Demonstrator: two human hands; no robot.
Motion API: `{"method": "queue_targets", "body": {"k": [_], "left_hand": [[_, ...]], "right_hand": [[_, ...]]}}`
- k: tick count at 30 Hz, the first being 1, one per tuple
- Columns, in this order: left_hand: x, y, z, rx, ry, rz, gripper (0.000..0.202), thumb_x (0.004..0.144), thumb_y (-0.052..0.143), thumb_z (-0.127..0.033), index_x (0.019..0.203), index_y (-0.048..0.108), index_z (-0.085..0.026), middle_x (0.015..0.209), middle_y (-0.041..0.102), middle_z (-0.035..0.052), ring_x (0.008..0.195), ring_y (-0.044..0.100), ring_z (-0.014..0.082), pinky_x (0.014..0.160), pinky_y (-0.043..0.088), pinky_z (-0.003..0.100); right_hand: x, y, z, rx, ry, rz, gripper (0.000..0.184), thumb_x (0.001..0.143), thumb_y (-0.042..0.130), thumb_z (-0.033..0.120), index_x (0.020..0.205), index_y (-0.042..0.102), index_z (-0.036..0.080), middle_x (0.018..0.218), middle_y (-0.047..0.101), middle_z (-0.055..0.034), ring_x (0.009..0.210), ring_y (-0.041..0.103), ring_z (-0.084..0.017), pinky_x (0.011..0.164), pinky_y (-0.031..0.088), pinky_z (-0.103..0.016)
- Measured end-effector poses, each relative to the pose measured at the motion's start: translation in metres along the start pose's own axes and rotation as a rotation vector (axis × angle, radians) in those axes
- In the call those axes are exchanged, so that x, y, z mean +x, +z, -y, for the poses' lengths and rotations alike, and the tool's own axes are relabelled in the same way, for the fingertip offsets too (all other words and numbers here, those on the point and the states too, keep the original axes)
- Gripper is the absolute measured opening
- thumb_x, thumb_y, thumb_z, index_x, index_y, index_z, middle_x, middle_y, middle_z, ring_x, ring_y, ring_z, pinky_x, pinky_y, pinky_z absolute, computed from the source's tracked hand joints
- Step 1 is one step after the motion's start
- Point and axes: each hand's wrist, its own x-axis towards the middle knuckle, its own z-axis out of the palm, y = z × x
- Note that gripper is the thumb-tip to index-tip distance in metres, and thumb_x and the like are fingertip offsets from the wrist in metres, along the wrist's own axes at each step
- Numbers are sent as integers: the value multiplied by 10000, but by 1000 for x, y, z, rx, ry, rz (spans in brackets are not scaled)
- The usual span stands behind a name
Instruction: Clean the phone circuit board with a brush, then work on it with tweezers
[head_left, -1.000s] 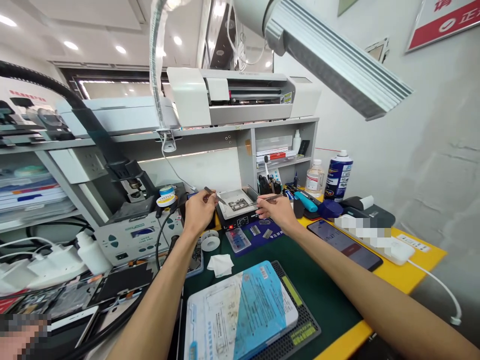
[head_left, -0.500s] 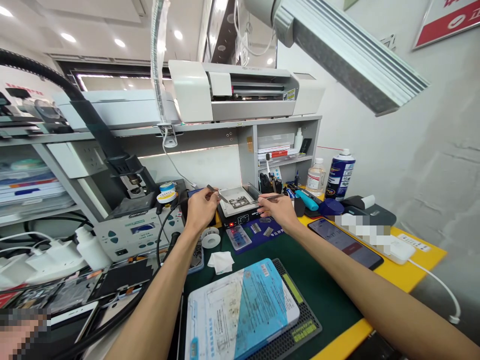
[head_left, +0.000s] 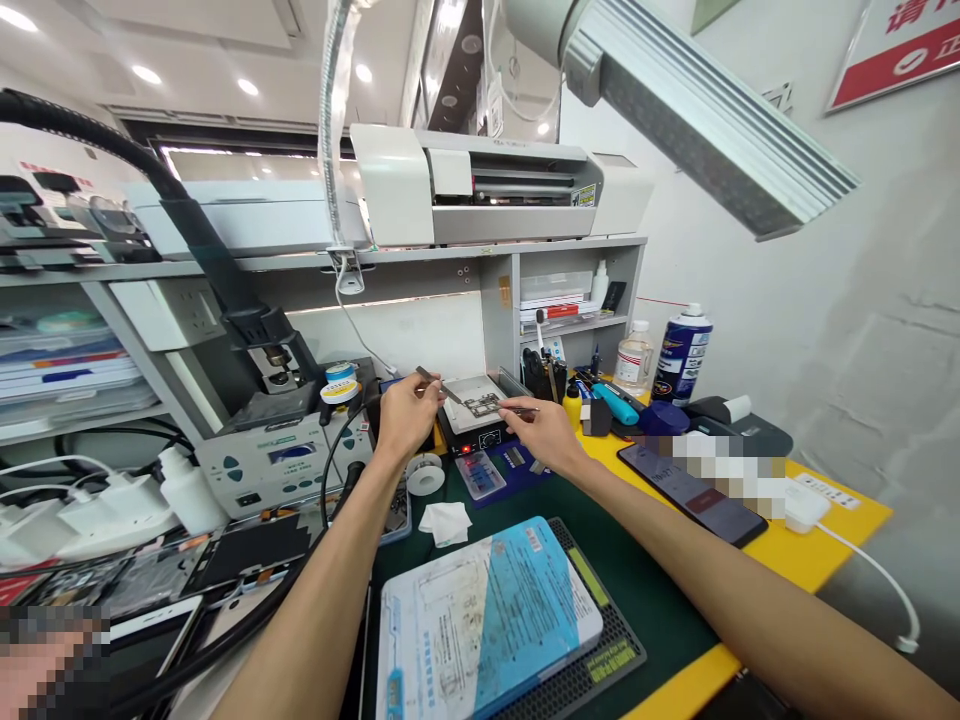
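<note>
Left hand [head_left: 410, 412] pinched on a thin metal tool [head_left: 452, 395], right hand [head_left: 541, 432] clamped on a slim tool [head_left: 519, 409]. Hands apart, either side of the circuit board [head_left: 484, 405]. Board lies on the pale top of a black box [head_left: 478, 442] (red light lit on its front), at the back of the green surface [head_left: 510, 510]. Can't tell if either tip touches it. White tissue [head_left: 445, 523] lies nearer.

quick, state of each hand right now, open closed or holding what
Left hand: closed, holding a flat grey tool.
Right hand: closed, holding a slim dark tool, exact type unclear.
</note>
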Motion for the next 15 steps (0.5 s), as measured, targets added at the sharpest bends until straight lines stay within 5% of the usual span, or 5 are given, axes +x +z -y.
{"method": "queue_targets", "body": {"k": [15], "left_hand": [[0,2,3,33,-3,19,239,949,624,-355,1018,657,-129,975,693,46,843,678,159,799,584,365]], "right_hand": [[-5,8,-14,-258,-325,54,280,942,576,276,1153,760,263,1151,762,-54,1080,704,-243,965,546,-369]]}}
